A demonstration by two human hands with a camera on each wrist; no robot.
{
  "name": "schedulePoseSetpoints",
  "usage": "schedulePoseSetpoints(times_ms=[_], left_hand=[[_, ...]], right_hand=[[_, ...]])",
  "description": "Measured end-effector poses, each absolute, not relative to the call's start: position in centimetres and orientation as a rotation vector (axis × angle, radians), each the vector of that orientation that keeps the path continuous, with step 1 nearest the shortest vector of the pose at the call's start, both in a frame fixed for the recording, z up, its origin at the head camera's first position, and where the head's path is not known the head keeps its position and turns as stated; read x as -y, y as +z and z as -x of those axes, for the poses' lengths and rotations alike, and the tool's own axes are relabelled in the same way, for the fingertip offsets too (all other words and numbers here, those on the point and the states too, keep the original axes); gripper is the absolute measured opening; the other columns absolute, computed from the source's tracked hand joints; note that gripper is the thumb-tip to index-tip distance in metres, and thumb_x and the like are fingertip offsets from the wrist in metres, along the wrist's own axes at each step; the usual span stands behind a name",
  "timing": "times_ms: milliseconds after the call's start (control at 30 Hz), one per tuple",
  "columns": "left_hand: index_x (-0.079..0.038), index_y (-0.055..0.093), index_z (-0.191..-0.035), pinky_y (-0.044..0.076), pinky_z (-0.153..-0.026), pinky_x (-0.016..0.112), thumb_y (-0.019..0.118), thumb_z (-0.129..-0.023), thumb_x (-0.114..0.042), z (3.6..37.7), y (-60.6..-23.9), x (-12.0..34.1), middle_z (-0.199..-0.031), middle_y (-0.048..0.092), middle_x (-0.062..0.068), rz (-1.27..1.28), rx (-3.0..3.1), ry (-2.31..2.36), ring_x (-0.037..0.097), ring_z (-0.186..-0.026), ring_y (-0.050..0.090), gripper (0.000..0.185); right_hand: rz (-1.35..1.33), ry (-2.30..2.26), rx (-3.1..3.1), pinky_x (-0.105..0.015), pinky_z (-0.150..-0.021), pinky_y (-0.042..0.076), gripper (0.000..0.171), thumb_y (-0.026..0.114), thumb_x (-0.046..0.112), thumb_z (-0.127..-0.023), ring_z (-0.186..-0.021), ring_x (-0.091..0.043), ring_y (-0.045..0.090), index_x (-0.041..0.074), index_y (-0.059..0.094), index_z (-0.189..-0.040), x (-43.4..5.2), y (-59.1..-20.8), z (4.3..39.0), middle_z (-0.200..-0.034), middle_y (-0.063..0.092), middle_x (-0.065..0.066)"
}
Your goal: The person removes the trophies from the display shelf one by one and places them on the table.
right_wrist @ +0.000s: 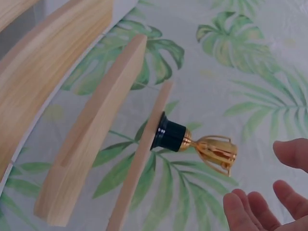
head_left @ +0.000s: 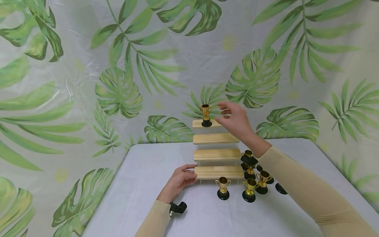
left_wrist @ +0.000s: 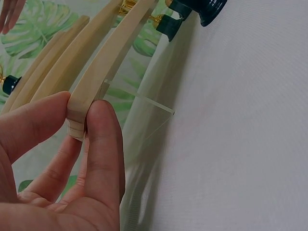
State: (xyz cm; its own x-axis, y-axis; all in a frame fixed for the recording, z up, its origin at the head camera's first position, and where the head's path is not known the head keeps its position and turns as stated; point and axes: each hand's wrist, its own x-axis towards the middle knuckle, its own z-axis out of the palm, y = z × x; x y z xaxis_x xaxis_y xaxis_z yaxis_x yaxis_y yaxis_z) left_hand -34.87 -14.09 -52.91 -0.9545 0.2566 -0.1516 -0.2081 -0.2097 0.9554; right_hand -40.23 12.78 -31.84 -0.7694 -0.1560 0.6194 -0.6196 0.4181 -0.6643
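Observation:
A stepped stand carries several pale wooden shelves. On the top shelf (head_left: 217, 123), toward its left end, a small gold trophy cup (head_left: 206, 122) with a black base stands upright. My right hand (head_left: 235, 120) is just to the right of this cup, its fingers loosely bent and apart from it. In the right wrist view, a gap shows between the cup (right_wrist: 216, 153) and the fingertips (right_wrist: 233, 204). My left hand (head_left: 179, 181) pinches the left end of the lowest shelf (head_left: 219, 171) between thumb and fingers; the left wrist view shows this grip on the wood (left_wrist: 103, 67).
One trophy cup (head_left: 223, 195) stands in front of the lowest shelf. Several more, including a nearer cup (head_left: 249, 196), cluster right of the stand, partly behind my right forearm. A white cloth covers the table (head_left: 142, 184); a leaf-patterned sheet (head_left: 165, 98) hangs behind.

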Motion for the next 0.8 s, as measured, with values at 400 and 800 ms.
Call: schedulePoseSetpoints(times_ms=[400, 800], left_hand=[[0.001, 0.059, -0.133, 0.059, -0.081, 0.036, 0.072, -0.086, 0.005, 34.9, -52.9, 14.1, -0.097, 0.066, 0.012, -0.041, -1.733, 2.244, 0.021, -0.083, 0.069, 0.05], [0.003, 0.056, -0.136, 0.059, -0.08, 0.034, 0.071, -0.086, 0.006, 35.0, -52.8, 14.2, -0.102, 0.067, 0.015, -0.068, -1.711, 2.246, 0.021, -0.085, 0.069, 0.052]], right_hand=[[-0.6, 1.243, 2.287, -0.038, -0.087, 0.055, 0.048, 0.079, 0.017, -0.087, -0.105, -0.026, 0.063, 0.015, 0.063, -0.132, -10.9, -30.7, 42.1, -0.12, 0.061, -0.007], [-0.506, 1.257, 2.365, -0.045, -0.084, 0.054, 0.048, 0.075, 0.018, -0.09, -0.112, -0.035, 0.06, 0.014, 0.061, -0.135, -9.9, -30.5, 44.2, -0.126, 0.059, -0.011]])
